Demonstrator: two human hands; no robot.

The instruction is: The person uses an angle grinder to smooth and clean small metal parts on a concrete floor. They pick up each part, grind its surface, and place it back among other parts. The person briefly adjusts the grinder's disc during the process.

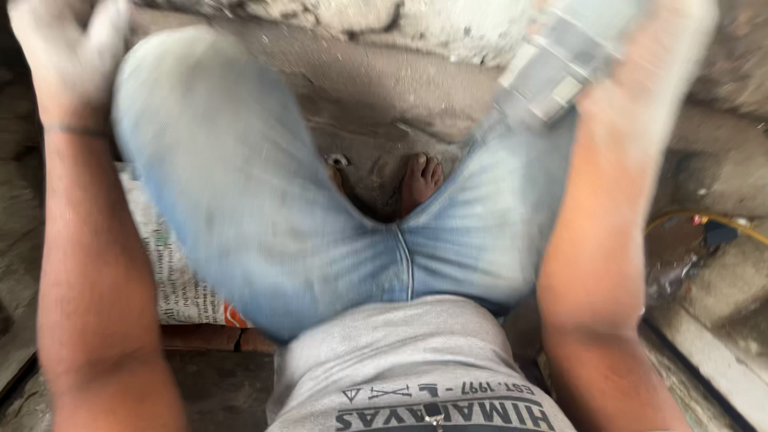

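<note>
right hand [640, 72]: wrapped around a grey power tool [560, 56], dusty, raised at the top right of the view; tool body runs up-left from the palm, tip points down toward the floor.
left hand [68, 52]: raised at top left, dusty, fingers partly curled, nothing visible in it; motion blur, so I can't tell the exact spread.
tool position: in the right hand, above the right knee [512, 208], well apart from the left hand.
posture: person squats, jeans [264, 216] fill the middle, 1 bare foot [420, 180] on the concrete floor [376, 120], below and left of the tool.
risk 1: foot sits near the line the tool points along; a slip or kick could bring the tip onto the toes. Judgement only.
risk 2: 1-handed grip on a dusty tool; it could twist out.
risk 3: yellow cable [704, 220] on the floor below the right hand; could snag.
risk 4: everything is blurred, so fast motion and poor aim are likely.
containers: printed sack [172, 264] below the left arm, looks filled; contents not visible.
</note>
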